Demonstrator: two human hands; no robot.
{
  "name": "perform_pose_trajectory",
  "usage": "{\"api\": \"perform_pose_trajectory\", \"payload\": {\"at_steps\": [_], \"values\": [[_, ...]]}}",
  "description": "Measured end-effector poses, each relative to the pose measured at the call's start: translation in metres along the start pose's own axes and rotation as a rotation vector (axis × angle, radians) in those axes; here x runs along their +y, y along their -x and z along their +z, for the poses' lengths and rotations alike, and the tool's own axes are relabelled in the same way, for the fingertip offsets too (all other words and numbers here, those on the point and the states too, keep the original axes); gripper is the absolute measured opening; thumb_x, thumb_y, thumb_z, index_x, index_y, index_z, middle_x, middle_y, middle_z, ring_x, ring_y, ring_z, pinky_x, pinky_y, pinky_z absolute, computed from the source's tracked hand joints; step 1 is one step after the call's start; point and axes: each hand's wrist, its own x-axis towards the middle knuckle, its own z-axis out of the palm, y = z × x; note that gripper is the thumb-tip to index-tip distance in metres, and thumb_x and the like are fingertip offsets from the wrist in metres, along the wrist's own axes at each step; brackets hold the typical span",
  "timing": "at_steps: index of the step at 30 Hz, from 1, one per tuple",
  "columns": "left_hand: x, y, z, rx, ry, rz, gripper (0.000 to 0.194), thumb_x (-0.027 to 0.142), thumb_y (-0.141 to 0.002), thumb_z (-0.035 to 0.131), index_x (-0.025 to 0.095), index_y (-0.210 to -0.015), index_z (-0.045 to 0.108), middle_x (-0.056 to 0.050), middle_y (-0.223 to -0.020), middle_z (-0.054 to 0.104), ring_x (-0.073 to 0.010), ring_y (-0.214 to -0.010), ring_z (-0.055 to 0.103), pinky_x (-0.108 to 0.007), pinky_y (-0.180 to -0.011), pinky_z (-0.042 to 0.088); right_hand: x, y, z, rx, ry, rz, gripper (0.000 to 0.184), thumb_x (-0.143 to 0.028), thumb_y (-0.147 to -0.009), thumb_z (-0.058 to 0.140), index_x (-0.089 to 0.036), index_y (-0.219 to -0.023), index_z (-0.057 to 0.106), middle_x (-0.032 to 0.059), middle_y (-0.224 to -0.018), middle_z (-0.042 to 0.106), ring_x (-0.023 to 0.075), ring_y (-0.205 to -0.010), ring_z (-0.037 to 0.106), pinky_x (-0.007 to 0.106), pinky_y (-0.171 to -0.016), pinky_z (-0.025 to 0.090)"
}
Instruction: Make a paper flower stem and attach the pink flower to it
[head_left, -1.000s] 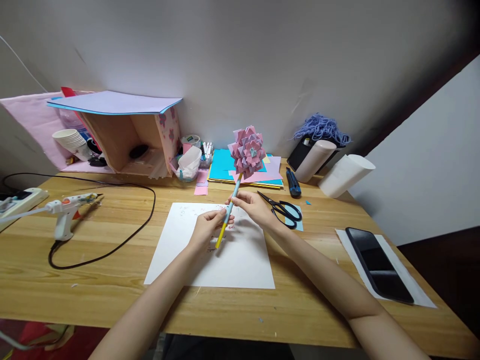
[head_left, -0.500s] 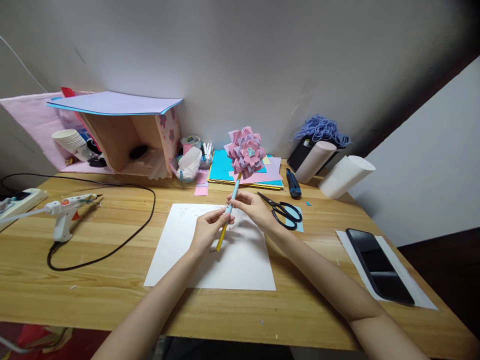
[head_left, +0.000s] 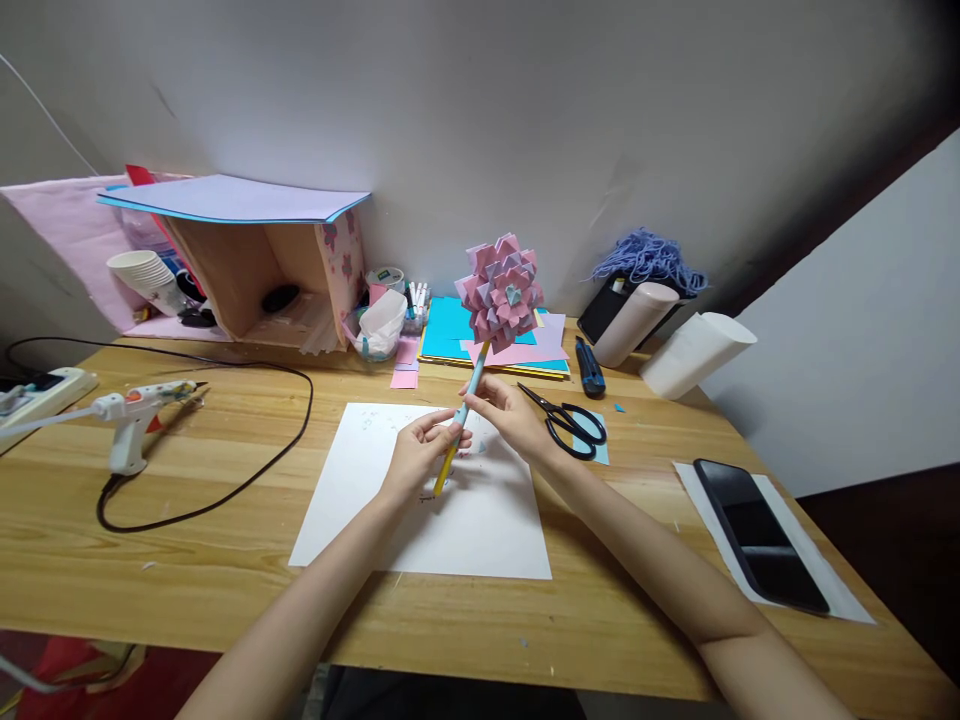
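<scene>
A paper flower [head_left: 501, 295] with pink and lilac pointed petals and a light blue centre tops a thin stem [head_left: 475, 380]. The stem is wrapped partly in light blue, with yellow showing at its lower end and just under the bloom. My left hand [head_left: 421, 455] pinches the lower part of the stem. Higher up, my right hand [head_left: 508, 412] has its fingers closed round the blue part. The flower leans slightly right, above a white sheet of paper [head_left: 360, 520] with small marks and scraps on it.
Black-handled scissors [head_left: 574, 425] lie on a blue paper square right of my hands. A utility knife [head_left: 589, 368] and coloured paper [head_left: 442, 328] are behind. Left are a glue gun [head_left: 135, 425] and its looping cable [head_left: 304, 430]. A phone [head_left: 757, 535] lies at right.
The flower has tipped a little up and to the right in the view, its bloom turned slightly. Both hands keep their hold on the stem.
</scene>
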Motion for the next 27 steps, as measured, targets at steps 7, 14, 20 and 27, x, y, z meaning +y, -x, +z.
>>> {"api": "perform_pose_trajectory", "payload": {"at_steps": [7, 14, 20, 27], "values": [[0.0000, 0.0005, -0.0035, -0.001, -0.051, 0.013, 0.035, 0.043, -0.065, 0.072, 0.014, -0.083, 0.064, -0.010, -0.083, 0.072, -0.0223, -0.081, 0.067, -0.030, -0.071, 0.050, 0.0006, 0.0001, -0.0006, 0.003, -0.047, 0.010, 0.025, -0.041, -0.075, 0.062, -0.020, -0.087, 0.060, 0.0031, -0.088, 0.060, 0.0167, -0.086, 0.055, 0.030, -0.080, 0.043], [0.0080, 0.0023, -0.0037, 0.025, -0.113, 0.034, 0.031, 0.045, -0.069, 0.067, 0.015, -0.078, 0.064, -0.008, -0.075, 0.071, -0.0215, -0.074, 0.067, -0.028, -0.064, 0.048, -0.0006, 0.0013, 0.0003, -0.018, -0.077, 0.036, 0.021, -0.038, -0.075, 0.062, -0.019, -0.084, 0.058, 0.0005, -0.083, 0.057, 0.0142, -0.080, 0.054, 0.027, -0.077, 0.042], [0.0072, 0.0039, 0.0016, 0.132, -0.233, 0.240, 0.024, 0.039, -0.073, 0.063, 0.015, -0.073, 0.063, -0.004, -0.068, 0.067, -0.0173, -0.069, 0.064, -0.028, -0.070, 0.047, -0.0016, 0.0026, 0.0034, -0.016, -0.079, 0.075, 0.021, -0.038, -0.075, 0.062, -0.018, -0.082, 0.058, 0.0001, -0.080, 0.057, 0.0142, -0.079, 0.055, 0.028, -0.077, 0.043], [0.0023, 0.0032, 0.0025, 0.144, -0.253, 0.291, 0.021, 0.036, -0.075, 0.061, 0.014, -0.074, 0.061, -0.003, -0.068, 0.065, -0.0153, -0.066, 0.063, -0.026, -0.066, 0.047, 0.0003, 0.0033, 0.0041, -0.009, -0.044, 0.081, 0.019, -0.036, -0.077, 0.061, -0.017, -0.082, 0.058, 0.0008, -0.078, 0.058, 0.0137, -0.074, 0.056, 0.028, -0.073, 0.044]]}}
